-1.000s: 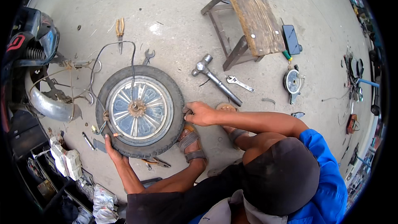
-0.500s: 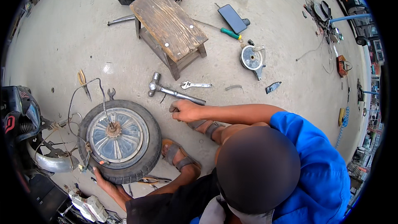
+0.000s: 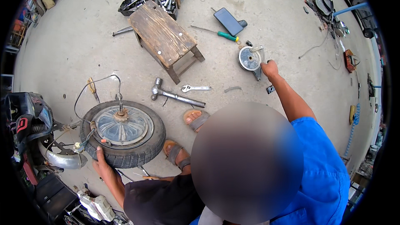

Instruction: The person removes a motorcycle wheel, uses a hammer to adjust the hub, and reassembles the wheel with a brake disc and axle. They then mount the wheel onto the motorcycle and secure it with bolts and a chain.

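My left hand [image 3: 103, 166] grips the tyre of a wheel [image 3: 135, 154] with a grey metal hub [image 3: 107, 127], a rusty axle and wires, lying on its side at the lower left. My right hand [image 3: 269, 68] reaches out to the upper right, fingers curled at the edge of a round metal brake plate [image 3: 248, 58] with a lever; its fingertips are partly hidden. A ball-peen hammer [image 3: 179, 96], an adjustable wrench [image 3: 196, 88], pliers [image 3: 92, 87] and a green-handled screwdriver [image 3: 227, 36] lie on the floor around them.
A wooden stool [image 3: 160, 33] stands ahead, with a black tool tray [image 3: 132, 9] behind it. A phone [image 3: 228, 21] lies to its right. Scooter parts [image 3: 31, 125] crowd the left edge. Cables and scattered parts [image 3: 323, 4] lie at the right. My sandalled feet [image 3: 195, 118] are beside the wheel.
My right hand has left the wheel's right side and moved forward and right to the brake plate. My left hand stays on the tyre. The view has shifted.
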Demonstrator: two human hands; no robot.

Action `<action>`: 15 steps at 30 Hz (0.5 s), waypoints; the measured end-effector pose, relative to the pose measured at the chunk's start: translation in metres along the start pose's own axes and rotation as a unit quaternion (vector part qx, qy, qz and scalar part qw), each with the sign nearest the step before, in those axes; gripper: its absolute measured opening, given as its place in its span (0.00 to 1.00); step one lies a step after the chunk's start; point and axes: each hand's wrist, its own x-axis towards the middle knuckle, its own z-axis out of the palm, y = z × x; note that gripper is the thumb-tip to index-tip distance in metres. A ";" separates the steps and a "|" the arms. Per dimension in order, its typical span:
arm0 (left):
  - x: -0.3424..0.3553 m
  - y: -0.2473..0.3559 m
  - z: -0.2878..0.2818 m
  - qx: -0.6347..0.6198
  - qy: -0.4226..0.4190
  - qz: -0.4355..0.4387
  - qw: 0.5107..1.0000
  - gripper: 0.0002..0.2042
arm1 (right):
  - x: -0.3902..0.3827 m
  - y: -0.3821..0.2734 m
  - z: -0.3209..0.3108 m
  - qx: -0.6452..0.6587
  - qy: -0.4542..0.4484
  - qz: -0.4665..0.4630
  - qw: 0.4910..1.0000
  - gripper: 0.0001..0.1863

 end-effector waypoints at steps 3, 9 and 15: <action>0.002 0.007 0.009 0.043 -0.011 0.017 0.999 0.23 | 0.017 0.011 0.013 0.236 -0.182 0.143 0.944 0.21; -0.005 0.019 0.026 0.089 -0.023 0.053 0.994 0.26 | 0.019 0.010 0.029 0.375 -0.106 0.212 0.896 0.23; -0.001 0.021 0.024 0.112 -0.027 0.074 0.991 0.28 | 0.009 -0.006 0.009 0.439 -0.205 0.159 0.860 0.18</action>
